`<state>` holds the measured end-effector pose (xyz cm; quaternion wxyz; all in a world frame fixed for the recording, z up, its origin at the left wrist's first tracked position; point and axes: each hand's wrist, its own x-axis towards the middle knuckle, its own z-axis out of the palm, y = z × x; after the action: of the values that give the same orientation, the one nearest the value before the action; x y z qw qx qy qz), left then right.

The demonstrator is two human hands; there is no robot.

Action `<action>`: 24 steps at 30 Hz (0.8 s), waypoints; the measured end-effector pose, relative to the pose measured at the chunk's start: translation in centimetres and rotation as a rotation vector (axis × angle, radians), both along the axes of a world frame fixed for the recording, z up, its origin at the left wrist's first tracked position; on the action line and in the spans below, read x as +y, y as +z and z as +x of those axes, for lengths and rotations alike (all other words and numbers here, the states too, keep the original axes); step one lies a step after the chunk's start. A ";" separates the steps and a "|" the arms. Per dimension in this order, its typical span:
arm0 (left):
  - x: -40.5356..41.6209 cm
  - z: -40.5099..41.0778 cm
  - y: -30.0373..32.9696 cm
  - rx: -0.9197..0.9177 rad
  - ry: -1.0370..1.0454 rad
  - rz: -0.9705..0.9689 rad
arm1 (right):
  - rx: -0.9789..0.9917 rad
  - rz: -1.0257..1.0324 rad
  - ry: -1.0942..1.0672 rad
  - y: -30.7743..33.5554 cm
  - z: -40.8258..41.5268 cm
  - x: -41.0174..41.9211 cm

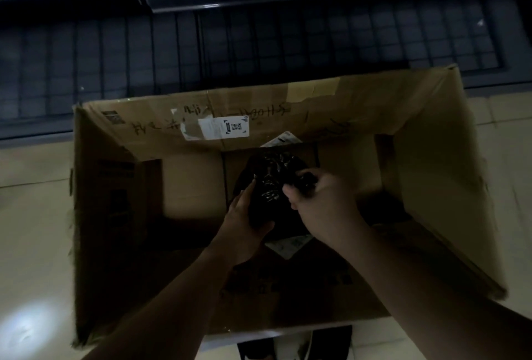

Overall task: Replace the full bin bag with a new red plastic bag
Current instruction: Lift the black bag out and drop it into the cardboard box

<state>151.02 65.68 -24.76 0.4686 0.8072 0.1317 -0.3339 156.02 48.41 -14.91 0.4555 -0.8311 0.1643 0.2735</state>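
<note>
Down low, we have two hands in one cardboard box (431, 158): our left hand (241, 224) cups the single black bag (270, 184), fingers together, while our right hand (319, 201) pinches its top. Beyond — pale floor tiles (31, 215), dark metal grating (259, 51). One QR label (224, 128); handwriting unreadable.

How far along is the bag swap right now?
Early. Nothing looks finished: the black bin bag sits inside the cardboard box. In hand: the left hand steadies it while the right hand pinches its gathered top. Left: no red bag is in view.
</note>
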 end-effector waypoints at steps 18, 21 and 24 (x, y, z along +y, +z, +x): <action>-18.9 1.0 40.6 -0.197 -0.505 0.108 | -0.129 -0.054 -0.410 33.6 -11.1 -19.0; -29.0 -1.0 52.0 -0.383 -0.724 -0.052 | -0.308 -0.259 -0.627 45.5 -17.4 -27.2; -38.5 -6.0 63.1 -0.570 -0.926 -0.201 | -0.434 -0.466 -0.862 56.6 -26.3 -33.6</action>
<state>145.06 27.23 38.35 0.3646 0.7907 -0.4014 -0.2842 129.74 14.86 41.69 0.3536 -0.8046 0.4493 -0.1602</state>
